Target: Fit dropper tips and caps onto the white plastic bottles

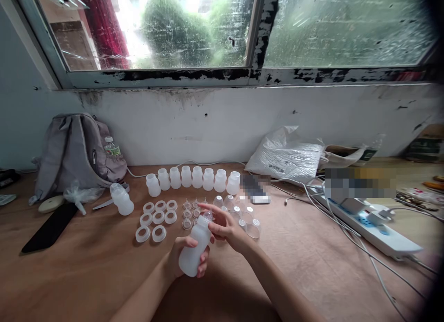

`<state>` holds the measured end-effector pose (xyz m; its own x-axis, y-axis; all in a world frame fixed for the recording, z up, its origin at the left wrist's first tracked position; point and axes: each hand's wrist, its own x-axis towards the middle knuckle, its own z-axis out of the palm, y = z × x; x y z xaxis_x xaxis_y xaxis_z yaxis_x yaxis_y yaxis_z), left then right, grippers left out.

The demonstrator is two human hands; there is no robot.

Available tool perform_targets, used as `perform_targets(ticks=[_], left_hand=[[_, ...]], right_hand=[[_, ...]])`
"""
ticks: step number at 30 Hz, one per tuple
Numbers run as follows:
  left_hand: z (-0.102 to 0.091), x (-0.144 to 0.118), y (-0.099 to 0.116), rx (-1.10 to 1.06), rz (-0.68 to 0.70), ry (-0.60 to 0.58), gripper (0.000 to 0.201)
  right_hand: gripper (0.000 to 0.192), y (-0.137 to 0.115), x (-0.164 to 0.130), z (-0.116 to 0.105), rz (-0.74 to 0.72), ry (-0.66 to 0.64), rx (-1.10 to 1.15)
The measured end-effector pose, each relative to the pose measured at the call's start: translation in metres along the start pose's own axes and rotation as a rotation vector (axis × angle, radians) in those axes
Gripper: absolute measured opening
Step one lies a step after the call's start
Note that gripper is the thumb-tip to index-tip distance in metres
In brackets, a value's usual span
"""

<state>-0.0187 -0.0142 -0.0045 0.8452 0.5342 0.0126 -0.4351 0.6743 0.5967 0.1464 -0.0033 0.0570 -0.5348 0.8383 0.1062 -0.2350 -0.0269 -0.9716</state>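
A white plastic baby bottle [194, 249] is held tilted above the wooden table [86, 275], its base toward the camera. The left hand [183, 257] grips its lower body, fingers clamped around it. The right hand [225, 227] is at the bottle's neck, fingertips pinched together on a clear teat [207, 215] seated at the mouth.

Just beyond the bottle lie white screw rings [157, 218] in rows, small clear teats [189, 214] and clear dome caps [244, 215]. Behind these stands a row of eight open white bottles [194, 178]. One assembled bottle [121, 199] lies left of the rings.

Further left of the bottle: a grey backpack [74, 151] with a green-labelled water bottle [111, 147] in its side pocket, label unreadable, and a black phone [50, 227]. To the right: a white plastic bag [286, 155] with illegible print, and a white power strip [371, 229] with cables.
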Motion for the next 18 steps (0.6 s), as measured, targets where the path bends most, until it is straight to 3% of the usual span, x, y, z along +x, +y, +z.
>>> perform_targets(ticks=[2, 5, 7, 12, 18], left_hand=[[0.0, 0.0, 0.001, 0.014, 0.015, 0.006, 0.036], [0.002, 0.001, 0.001, 0.044, 0.005, -0.001, 0.038], [0.003, 0.001, 0.0, 0.058, -0.003, 0.007, 0.038], [0.001, 0.001, -0.002, 0.087, -0.022, 0.02, 0.041], [0.002, 0.002, -0.001, 0.103, -0.014, 0.044, 0.042]], right_hand=[[0.05, 0.0, 0.001, -0.002, -0.008, 0.05, 0.044], [0.028, 0.004, 0.004, -0.006, -0.015, 0.175, 0.051], [0.024, 0.008, 0.006, -0.008, -0.026, 0.242, 0.034], [0.028, 0.01, 0.008, -0.015, -0.087, 0.24, 0.024], [0.019, 0.008, 0.007, -0.019, -0.135, 0.248, -0.043]])
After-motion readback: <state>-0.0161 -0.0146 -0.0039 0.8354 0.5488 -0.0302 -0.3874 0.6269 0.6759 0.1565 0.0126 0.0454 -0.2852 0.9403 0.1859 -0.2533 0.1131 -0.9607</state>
